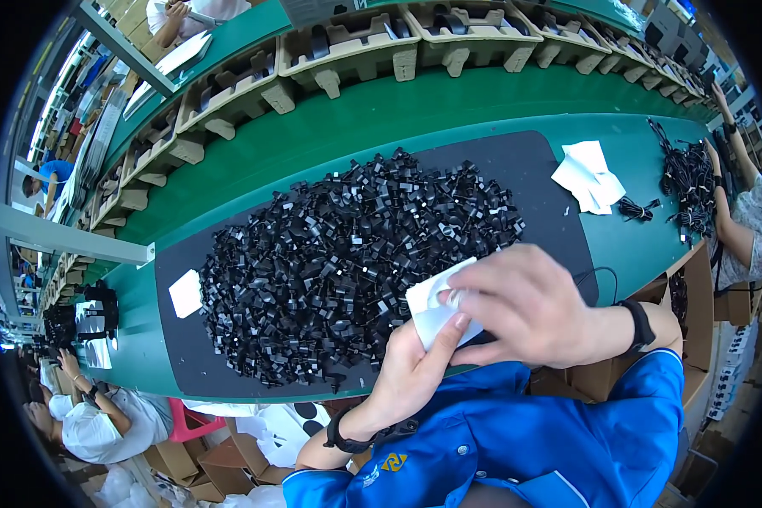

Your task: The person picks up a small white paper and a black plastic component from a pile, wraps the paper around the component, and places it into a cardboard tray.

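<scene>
A small white sheet [432, 298] is in my left hand [415, 364], with the thumb pressed on its near edge. My right hand [529, 309] comes over the same sheet from the right, slightly blurred, its fingers curled in and pinched together. A small whitish bit shows at those fingertips, but I cannot make out what it is. Just beyond both hands lies a big heap of small black plastic pieces [347, 254] on a dark grey mat [516, 161].
Another white sheet [186, 294] lies left of the heap, and crumpled white paper [588, 178] lies to the right. Bundled black cables [690, 182] sit at the far right by a co-worker. Moulded trays [347, 59] line the back shelf. A grey metal bar [76, 233] juts in from the left.
</scene>
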`<state>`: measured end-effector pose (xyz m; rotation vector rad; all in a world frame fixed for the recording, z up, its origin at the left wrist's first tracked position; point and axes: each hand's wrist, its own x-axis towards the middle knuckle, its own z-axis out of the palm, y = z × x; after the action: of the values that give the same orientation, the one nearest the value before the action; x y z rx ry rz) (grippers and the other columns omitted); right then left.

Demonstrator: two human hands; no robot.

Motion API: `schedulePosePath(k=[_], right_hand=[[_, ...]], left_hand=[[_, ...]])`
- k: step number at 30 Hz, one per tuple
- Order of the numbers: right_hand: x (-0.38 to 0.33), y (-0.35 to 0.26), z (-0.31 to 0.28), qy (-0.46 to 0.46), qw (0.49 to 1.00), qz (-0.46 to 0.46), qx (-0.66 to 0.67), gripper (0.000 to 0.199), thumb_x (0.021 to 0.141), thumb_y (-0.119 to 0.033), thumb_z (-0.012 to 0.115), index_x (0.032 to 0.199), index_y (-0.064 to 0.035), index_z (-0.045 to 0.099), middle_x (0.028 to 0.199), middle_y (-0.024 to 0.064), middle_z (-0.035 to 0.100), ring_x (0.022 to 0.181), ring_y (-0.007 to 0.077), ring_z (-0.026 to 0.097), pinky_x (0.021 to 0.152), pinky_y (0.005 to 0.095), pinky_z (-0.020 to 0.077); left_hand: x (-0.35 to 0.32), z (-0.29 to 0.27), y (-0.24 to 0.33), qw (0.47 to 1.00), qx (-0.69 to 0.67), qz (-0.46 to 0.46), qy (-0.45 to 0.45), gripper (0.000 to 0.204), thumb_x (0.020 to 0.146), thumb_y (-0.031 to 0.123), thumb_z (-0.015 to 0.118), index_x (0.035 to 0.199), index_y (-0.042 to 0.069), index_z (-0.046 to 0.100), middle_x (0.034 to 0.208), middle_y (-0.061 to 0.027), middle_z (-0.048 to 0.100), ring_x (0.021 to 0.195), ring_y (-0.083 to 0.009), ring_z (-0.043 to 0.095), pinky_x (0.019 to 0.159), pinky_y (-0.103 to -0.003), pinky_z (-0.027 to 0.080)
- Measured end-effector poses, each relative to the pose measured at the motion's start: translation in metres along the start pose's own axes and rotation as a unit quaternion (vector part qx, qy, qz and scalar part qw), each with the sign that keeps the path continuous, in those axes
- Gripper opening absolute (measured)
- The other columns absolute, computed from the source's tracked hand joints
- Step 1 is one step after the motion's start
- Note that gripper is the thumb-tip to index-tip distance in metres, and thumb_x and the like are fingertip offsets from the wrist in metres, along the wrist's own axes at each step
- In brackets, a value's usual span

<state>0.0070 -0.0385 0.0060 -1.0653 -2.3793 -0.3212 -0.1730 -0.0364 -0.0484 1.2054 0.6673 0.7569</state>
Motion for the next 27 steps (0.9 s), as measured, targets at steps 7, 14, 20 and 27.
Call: schedulePosePath(k=[7,14,20,27], right_hand=[[0.010,-0.014,0.000,-0.132,0.991,-0.027,0.007,0.028,0.080,-0.023,0.066,0.099,-0.0033,0.058,0.098,0.0078,0.061,0.066,0.0171,0.059,0.052,0.0234,0.0493],[0.022,-0.026,0.003,-0.279,0.931,0.084,0.222,0.029,0.082,-0.018,0.064,0.101,0.0024,0.056,0.092,0.0099,0.062,0.055,0.0147,0.063,0.040,0.0243,0.0463],[0.016,-0.013,0.024,-0.147,0.949,0.050,0.276,0.035,0.086,-0.017,0.061,0.112,0.0033,0.051,0.080,0.0101,0.063,0.053,0.0165,0.063,0.040,0.0259,0.0477],[0.023,-0.005,0.010,-0.214,0.921,0.107,0.308,0.032,0.086,-0.014,0.061,0.111,0.0040,0.052,0.070,0.0110,0.065,0.048,0.0186,0.060,0.040,0.0263,0.0469]], left_hand=[[-0.003,-0.027,-0.002,0.987,0.143,0.044,-0.053,0.027,0.094,0.008,0.048,0.118,-0.002,0.054,0.103,-0.0106,0.063,0.094,-0.0131,0.060,0.081,-0.026,0.049],[-0.008,-0.056,0.007,0.984,0.034,-0.161,-0.068,0.034,0.087,0.001,0.056,0.121,0.000,0.054,0.106,-0.0113,0.064,0.094,-0.0146,0.061,0.080,-0.028,0.050],[0.002,-0.059,0.005,0.989,0.106,-0.059,-0.085,0.047,0.078,0.002,0.067,0.124,0.003,0.054,0.111,-0.0105,0.063,0.096,-0.0144,0.062,0.081,-0.028,0.051],[0.012,-0.054,0.011,0.988,0.107,-0.071,-0.089,0.053,0.072,0.006,0.074,0.122,0.004,0.055,0.111,-0.0109,0.063,0.096,-0.0168,0.063,0.080,-0.029,0.051]])
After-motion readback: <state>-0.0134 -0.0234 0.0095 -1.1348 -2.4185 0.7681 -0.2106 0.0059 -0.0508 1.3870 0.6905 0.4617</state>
